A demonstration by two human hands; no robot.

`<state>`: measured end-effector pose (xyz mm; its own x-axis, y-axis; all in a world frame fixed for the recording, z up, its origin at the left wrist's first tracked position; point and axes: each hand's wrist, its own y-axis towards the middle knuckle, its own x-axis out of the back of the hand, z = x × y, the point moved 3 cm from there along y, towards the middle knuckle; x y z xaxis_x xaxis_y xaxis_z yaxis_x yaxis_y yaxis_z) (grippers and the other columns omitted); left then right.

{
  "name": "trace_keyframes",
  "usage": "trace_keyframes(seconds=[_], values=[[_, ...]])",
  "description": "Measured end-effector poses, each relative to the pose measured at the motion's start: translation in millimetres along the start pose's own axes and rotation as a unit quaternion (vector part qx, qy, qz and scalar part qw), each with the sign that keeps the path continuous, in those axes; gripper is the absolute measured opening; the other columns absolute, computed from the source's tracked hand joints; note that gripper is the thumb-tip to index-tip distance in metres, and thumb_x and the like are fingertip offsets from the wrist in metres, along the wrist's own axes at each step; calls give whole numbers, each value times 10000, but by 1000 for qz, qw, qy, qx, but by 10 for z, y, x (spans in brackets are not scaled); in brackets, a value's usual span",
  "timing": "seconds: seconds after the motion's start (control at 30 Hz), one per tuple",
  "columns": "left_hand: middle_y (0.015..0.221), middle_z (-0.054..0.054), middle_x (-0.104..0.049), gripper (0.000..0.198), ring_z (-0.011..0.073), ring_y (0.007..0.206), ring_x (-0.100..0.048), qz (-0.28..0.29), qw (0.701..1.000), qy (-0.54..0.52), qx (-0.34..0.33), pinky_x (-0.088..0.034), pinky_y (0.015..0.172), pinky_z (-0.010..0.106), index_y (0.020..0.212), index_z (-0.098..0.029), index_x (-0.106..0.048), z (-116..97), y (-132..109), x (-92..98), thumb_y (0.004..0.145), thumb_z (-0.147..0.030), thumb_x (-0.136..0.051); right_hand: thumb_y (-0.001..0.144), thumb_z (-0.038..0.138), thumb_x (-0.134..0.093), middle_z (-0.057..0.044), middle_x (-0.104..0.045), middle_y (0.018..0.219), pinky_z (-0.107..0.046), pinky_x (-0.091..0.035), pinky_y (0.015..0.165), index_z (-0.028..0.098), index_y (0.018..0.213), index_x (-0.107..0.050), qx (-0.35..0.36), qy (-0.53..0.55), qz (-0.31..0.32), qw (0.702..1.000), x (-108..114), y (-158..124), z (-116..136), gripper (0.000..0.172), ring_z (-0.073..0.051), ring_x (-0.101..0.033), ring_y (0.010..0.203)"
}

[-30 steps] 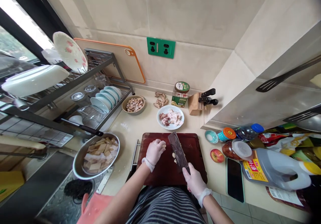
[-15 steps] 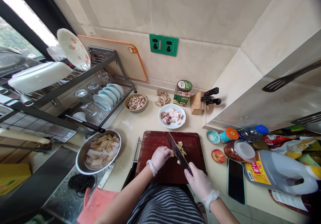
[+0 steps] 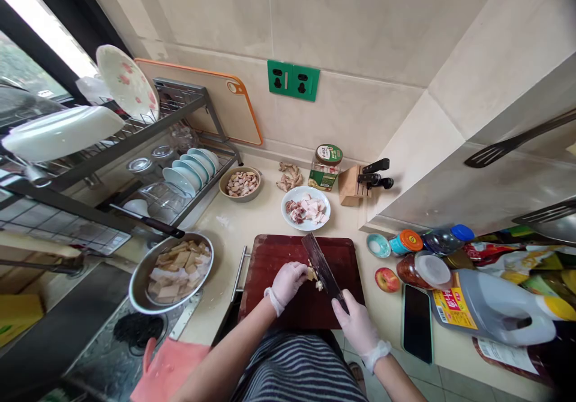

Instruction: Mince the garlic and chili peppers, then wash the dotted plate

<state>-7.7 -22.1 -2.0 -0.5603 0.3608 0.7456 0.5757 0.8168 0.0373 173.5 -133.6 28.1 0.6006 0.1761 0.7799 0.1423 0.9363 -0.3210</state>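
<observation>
My right hand [image 3: 356,323], in a clear glove, is wrapped round the handle of a dark, broad-bladed kitchen knife [image 3: 320,263]. The blade slants across a dark red cutting board [image 3: 274,258], its tip toward the far edge. My left hand [image 3: 288,282], gloved too, has its fingers bent together left of the blade. At its fingertips is a pale yellow piece [image 3: 311,273], ginger or garlic, I cannot tell which. A few pale crumbs [image 3: 319,285] show against the blade. The blade hides what lies to its right.
Behind the board stand a plate of cut meat [image 3: 306,209], a bowl of garlic cloves [image 3: 242,184], ginger [image 3: 289,177] and a knife block [image 3: 353,186]. A metal basin of soaking pieces [image 3: 180,270] is left. An apple [image 3: 387,279], phone [image 3: 416,324] and large jug [image 3: 495,309] lie right.
The knife blade has tipped flatter, and the pale slices to its right are now hidden. My left hand stays about where it was. The whole view has shifted slightly.
</observation>
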Motion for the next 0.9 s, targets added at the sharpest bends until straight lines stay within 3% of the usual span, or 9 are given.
trace_keyframes(seconds=[0.13,0.17,0.23,0.3,0.4,0.47,0.6,0.7,0.9], values=[[958,57,-646,118,176,887,-606,-187,972,-116,82,-487,846,327,941,-189,-568,159,-4,490,847,-252,-536,934,430,-345,-87,-706,873,-291,-464,665,183,1054,-555,57,-45,-32,997,38,-54,-87,345,-235,-678,793],[976,62,-643,156,178,896,-606,-202,967,-129,86,-488,851,330,967,-183,-562,162,42,649,842,-274,-538,934,396,-372,-73,-706,885,-288,-465,663,193,1045,-556,75,-63,-38,994,46,-67,-93,296,-229,-680,792],[951,43,-648,175,165,858,-607,-150,977,-133,67,-491,818,301,968,-183,-579,78,193,913,833,-290,-541,916,297,-440,-47,-703,923,-280,-467,668,211,1042,-557,114,-107,-48,987,64,-86,-87,192,-215,-682,810],[863,4,-652,137,143,786,-598,15,994,-107,17,-482,761,260,915,-192,-622,-109,354,1003,787,-225,-584,873,196,-512,-32,-698,923,-278,-470,669,214,1038,-565,145,-158,-50,975,79,-92,-71,174,-206,-681,805],[791,-18,-633,208,130,737,-567,244,968,-41,-36,-453,691,222,855,-191,-674,-375,455,826,668,-100,-662,799,126,-611,-29,-688,879,-290,-473,654,205,1025,-582,171,-227,-53,957,98,-83,-45,241,-210,-676,764],[814,-13,-627,258,127,737,-552,300,953,-17,-41,-439,664,209,884,-196,-690,-455,477,599,643,-106,-705,755,121,-674,-23,-680,852,-296,-470,637,206,1012,-590,182,-258,-59,947,113,-70,-21,284,-212,-669,738],[816,-1,-649,196,117,715,-556,297,953,-28,-45,-441,656,198,887,-184,-699,-443,561,164,692,-163,-706,693,150,-761,-8,-659,796,-297,-453,616,209,967,-600,211,-290,-71,931,150,-40,66,323,-205,-655,706],[776,9,-672,98,128,748,-585,277,958,-28,-73,-454,716,208,777,-169,-701,-416,671,-30,732,-109,-638,683,205,-785,-5,-648,767,-302,-432,582,207,931,-604,227,-300,-79,923,162,-31,142,307,-201,-644,669],[817,27,-666,160,149,769,-597,250,964,-8,-88,-467,741,243,794,-169,-698,-354,852,-57,749,-77,-576,650,198,-800,5,-640,738,-294,-410,556,212,927,-606,248,-278,-106,922,107,-118,105,339,-191,-632,628]])
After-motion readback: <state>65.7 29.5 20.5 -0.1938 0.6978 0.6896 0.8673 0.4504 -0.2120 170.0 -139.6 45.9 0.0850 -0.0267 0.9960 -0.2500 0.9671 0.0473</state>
